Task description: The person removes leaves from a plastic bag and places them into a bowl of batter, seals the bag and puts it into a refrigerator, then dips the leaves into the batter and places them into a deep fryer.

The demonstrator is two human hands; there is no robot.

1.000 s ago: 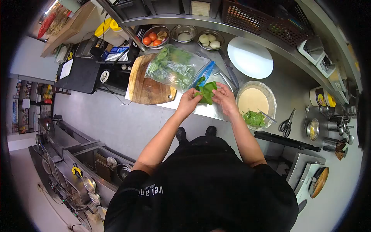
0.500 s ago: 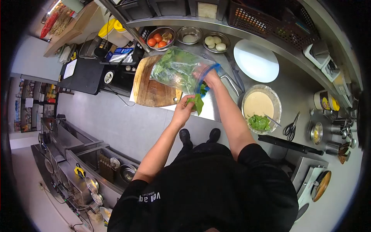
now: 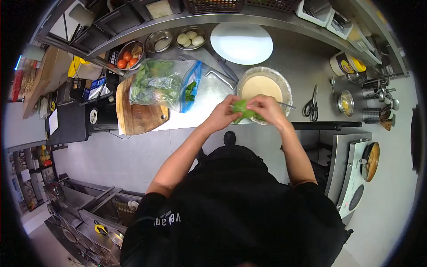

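Both hands are over the near-left rim of a bowl (image 3: 288, 86) of pale batter (image 3: 261, 87). My left hand (image 3: 220, 115) is closed on green leaves (image 3: 240, 107), likely spinach. The fingers of my right hand (image 3: 269, 109) pinch the same leaves from the other side. More greens in the bowl are mostly hidden under my hands. A metal utensil handle (image 3: 287, 105) sticks out past the bowl's right rim. To the left, an open zip bag (image 3: 164, 86) of leaves rests partly on a wooden cutting board (image 3: 138, 120), with some leaves showing near its blue-edged mouth.
A white oval plate (image 3: 241, 43) and a black-handled knife (image 3: 228, 70) lie behind the bowl. Onions (image 3: 191, 38) and tomatoes (image 3: 128, 59) stand in metal bowls at the back. Scissors (image 3: 312, 107) lie at right, near a white tub (image 3: 342, 64). A shelf edge (image 3: 249, 18) overhangs the counter.
My right hand has come out of the zip bag, and both hands have moved right to the batter bowl. The bag now lies released on the board. My view has shifted right.
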